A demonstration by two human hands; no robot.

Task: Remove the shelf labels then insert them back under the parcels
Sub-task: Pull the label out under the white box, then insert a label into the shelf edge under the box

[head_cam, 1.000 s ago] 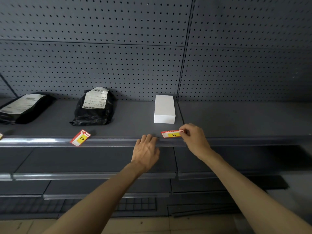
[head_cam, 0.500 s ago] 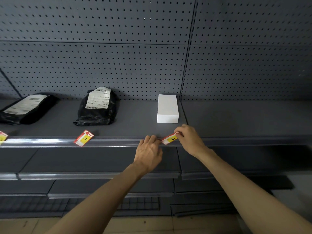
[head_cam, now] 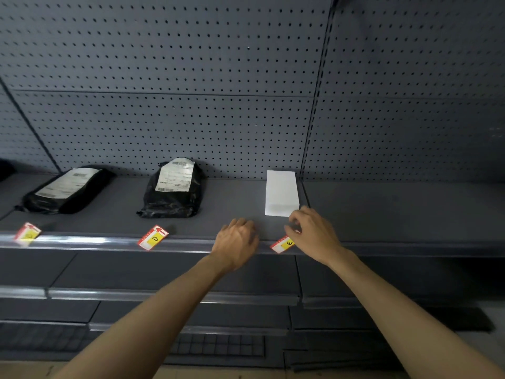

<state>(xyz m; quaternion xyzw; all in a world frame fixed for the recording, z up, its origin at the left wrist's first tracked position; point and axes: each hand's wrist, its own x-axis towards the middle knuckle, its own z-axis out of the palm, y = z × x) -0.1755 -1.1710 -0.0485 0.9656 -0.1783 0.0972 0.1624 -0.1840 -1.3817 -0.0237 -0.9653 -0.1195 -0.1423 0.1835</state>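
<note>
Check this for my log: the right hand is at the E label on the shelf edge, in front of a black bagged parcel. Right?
Not quite. In the head view the right hand is at the E label, but the parcel behind it is a white box. The black bagged parcels lie further left.

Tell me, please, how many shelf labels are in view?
3, all along the shelf's front edge: one at far left, the D label below the middle black parcel, the E label at the right hand. More may lie out of frame.
</note>
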